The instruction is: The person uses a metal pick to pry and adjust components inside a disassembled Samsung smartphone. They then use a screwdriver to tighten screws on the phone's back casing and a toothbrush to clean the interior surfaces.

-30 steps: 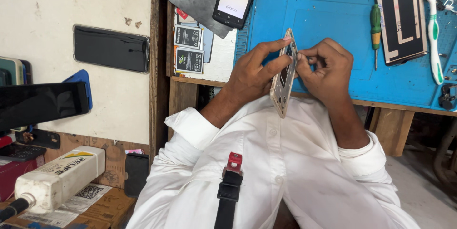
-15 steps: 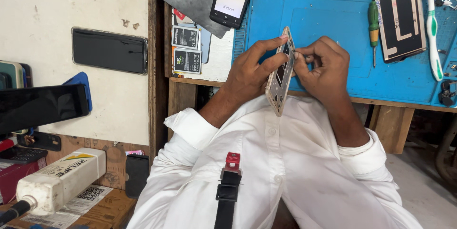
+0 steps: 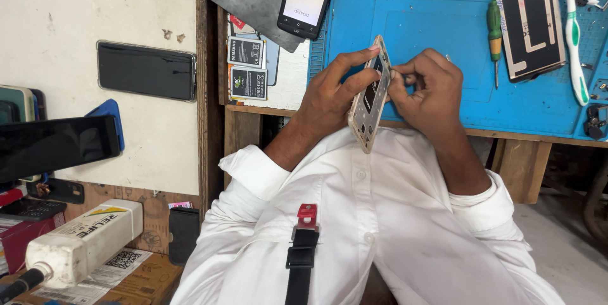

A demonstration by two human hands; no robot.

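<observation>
Standing edge-up, phone frame (image 3: 369, 97) between left hand (image 3: 332, 93) and right hand (image 3: 425, 86).

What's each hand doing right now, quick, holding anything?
Left hand: closed on the phone frame, holding it edge-on above the blue mat.
Right hand: fingers pinched at the frame's edge; whether it holds a small tool cannot be told.

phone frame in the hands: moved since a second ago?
No. The phone frame is in the same spot against the blue mat's front edge, held edge-on by the left hand and right hand.
</observation>
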